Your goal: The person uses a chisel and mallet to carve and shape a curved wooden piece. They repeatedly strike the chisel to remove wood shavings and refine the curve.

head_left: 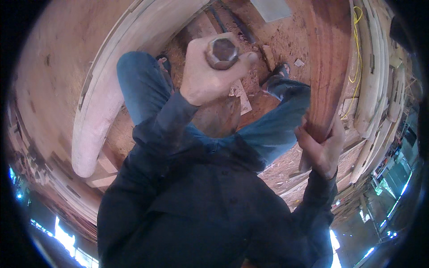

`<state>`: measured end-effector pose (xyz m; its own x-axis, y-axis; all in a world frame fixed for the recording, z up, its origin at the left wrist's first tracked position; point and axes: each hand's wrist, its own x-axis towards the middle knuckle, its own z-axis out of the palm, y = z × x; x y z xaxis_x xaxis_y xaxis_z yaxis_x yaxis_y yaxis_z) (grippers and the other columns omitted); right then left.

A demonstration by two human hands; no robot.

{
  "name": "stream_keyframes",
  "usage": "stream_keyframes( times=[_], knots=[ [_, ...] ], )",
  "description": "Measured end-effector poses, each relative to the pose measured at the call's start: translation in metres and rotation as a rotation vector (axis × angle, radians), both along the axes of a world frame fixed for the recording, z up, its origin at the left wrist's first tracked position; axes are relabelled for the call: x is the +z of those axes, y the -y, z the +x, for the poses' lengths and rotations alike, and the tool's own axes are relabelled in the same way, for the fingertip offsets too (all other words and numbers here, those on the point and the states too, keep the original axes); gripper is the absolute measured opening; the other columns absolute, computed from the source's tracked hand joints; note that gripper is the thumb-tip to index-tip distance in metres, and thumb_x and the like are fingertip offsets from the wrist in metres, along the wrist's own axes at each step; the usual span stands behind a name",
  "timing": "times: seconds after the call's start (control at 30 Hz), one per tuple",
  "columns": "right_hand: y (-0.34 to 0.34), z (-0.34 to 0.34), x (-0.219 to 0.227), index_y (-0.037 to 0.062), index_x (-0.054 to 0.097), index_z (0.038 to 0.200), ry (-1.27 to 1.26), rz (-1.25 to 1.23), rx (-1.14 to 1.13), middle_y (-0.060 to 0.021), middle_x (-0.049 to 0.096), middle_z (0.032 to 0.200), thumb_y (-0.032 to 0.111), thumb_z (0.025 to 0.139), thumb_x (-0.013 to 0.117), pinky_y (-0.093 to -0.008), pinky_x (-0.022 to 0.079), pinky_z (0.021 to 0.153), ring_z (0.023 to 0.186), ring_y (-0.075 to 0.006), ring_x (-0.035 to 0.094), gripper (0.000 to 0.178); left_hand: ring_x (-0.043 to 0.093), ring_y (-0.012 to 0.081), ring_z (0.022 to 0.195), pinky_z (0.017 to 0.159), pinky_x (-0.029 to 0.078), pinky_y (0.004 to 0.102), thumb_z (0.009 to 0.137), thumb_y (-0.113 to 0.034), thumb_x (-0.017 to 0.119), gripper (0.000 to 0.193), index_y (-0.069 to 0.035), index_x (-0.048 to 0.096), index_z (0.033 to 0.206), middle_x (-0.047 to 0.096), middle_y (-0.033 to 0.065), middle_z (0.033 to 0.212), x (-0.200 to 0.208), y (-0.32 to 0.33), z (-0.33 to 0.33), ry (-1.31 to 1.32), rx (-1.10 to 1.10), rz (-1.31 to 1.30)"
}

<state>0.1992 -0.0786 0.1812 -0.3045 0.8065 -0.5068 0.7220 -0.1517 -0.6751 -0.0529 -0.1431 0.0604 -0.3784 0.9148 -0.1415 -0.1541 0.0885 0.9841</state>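
My left hand (203, 73) is raised in front of my knees, its fingers wrapped round a dark brown wooden piece with an eight-sided end (222, 53). That piece is seen end-on, so its length and the rest of its shape are hidden. The left thumb points out to the right beside it. At my right side a long reddish-brown wooden board (329, 58) runs away toward the far edge. My right hand (325, 145) grips its near end, thumb on one side and fingers partly hidden behind it.
A thick pale curved timber (134, 44) lies along my left. Several long pale planks (373, 76) are at the right, with a yellow cord (359, 58) over them. Wood scraps and shavings cover the ground around my sandalled feet. A grey flat sheet (271, 9) lies at the far side.
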Motion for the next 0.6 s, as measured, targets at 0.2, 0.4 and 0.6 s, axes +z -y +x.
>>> stream_keyframes(
  times=[0.2,0.4,0.6],
  knots=[
    [-0.006,-0.008,0.007,-0.0039,0.057,0.130,-0.053,-0.001,0.047,-0.0107,0.066,0.102,0.016,0.073,0.080,-0.0346,0.051,0.085,0.093,-0.0184,0.063,0.064,0.054,0.0077,0.057,0.051,0.040,0.0254,0.089,-0.009,0.077,0.021,-0.001,0.063,0.076,0.060,0.0012,0.070,0.015,0.012,0.003,0.027,0.033,0.050],
    [-0.018,-0.032,0.031,-0.0044,0.058,0.125,-0.154,0.263,0.234,-0.0170,0.069,0.099,0.016,0.072,0.080,-0.0381,0.053,0.085,0.093,-0.0266,0.069,0.061,0.055,0.0079,0.057,0.052,0.041,0.0248,0.088,-0.009,0.078,0.020,-0.002,0.062,0.079,0.060,0.0016,0.068,0.007,0.015,-0.001,0.204,0.116,0.074],
    [-0.032,-0.050,0.022,-0.0006,0.058,0.121,0.126,0.598,0.720,-0.0247,0.066,0.087,0.013,0.068,0.079,-0.0418,0.055,0.079,0.081,-0.0447,0.067,0.059,0.064,0.0099,0.077,0.063,0.051,0.0248,0.088,-0.010,0.081,0.027,0.003,0.062,0.103,0.068,0.0069,0.098,-0.022,0.024,0.003,0.342,0.235,0.164]
  ],
)
